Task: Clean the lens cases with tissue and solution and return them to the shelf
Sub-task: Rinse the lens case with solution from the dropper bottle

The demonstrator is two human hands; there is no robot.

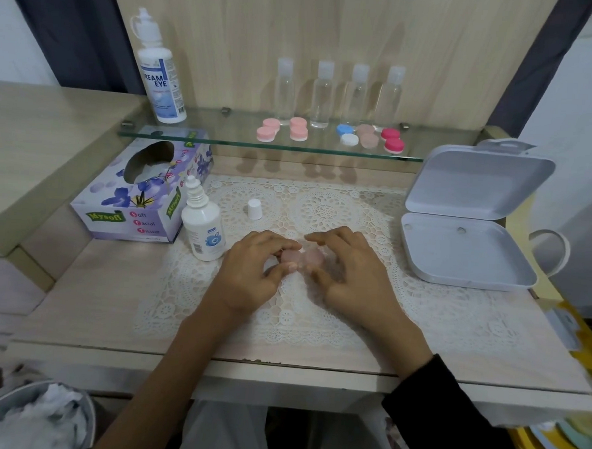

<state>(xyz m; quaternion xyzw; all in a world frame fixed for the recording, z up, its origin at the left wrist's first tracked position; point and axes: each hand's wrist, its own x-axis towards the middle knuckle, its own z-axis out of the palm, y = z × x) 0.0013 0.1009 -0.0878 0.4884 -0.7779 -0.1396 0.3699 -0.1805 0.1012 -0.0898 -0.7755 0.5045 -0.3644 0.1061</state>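
Pale pink lens case (pixel 299 257), white lacy mat (pixel 326 208), purple flower tissue box (pixel 112 211), white bottle (pixel 201 231) with blue label, light grey box (pixel 457 257)

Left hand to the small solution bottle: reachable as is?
Probably yes. The small solution bottle stands uncapped just left of the left hand, with only lace mat between them. But that hand grips the pink lens case, shared with the right hand, so it must let go first.

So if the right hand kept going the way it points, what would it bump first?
The right hand points up-left, so first the pink lens case right at its fingertips; past that probably the white cap, though depth is unclear.
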